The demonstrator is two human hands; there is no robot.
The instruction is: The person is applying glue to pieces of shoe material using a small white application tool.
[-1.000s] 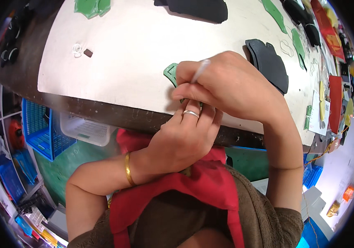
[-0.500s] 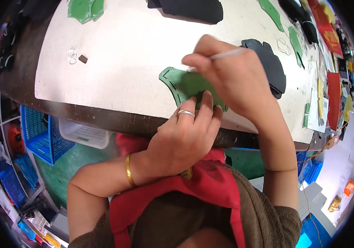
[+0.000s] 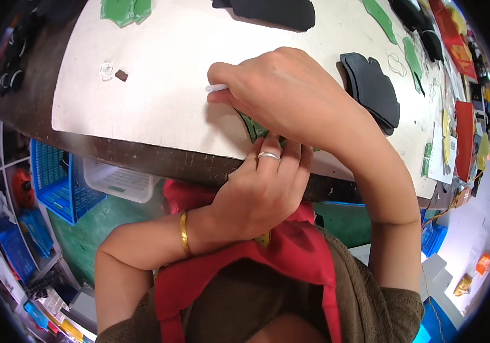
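Note:
A thin white pen-like stick (image 3: 216,88) is pinched in my right hand (image 3: 282,86), one end sticking out to the left just above the board. Most of it is hidden by the fingers. Below that hand lies a green template piece (image 3: 249,123) with dark slots along its edge, near the board's front edge. Only its left strip shows; my right hand and forearm cover much of the rest. My left hand (image 3: 265,188), with a ring, rests its outstretched fingertips on the near part of the green piece, pressing it flat.
Black cut pieces (image 3: 373,91) are stacked right of my hands, with more black pieces (image 3: 273,12) at the far side. Green pieces (image 3: 122,11) lie far left. A clear coil (image 3: 106,71) and brown scrap (image 3: 121,75) sit on the pale board (image 3: 159,108). Baskets (image 3: 56,183) stand below left.
My right hand has swung left and lower with the white stick, now covering much of the green piece. The left hand stays on it. The whole view has shifted slightly.

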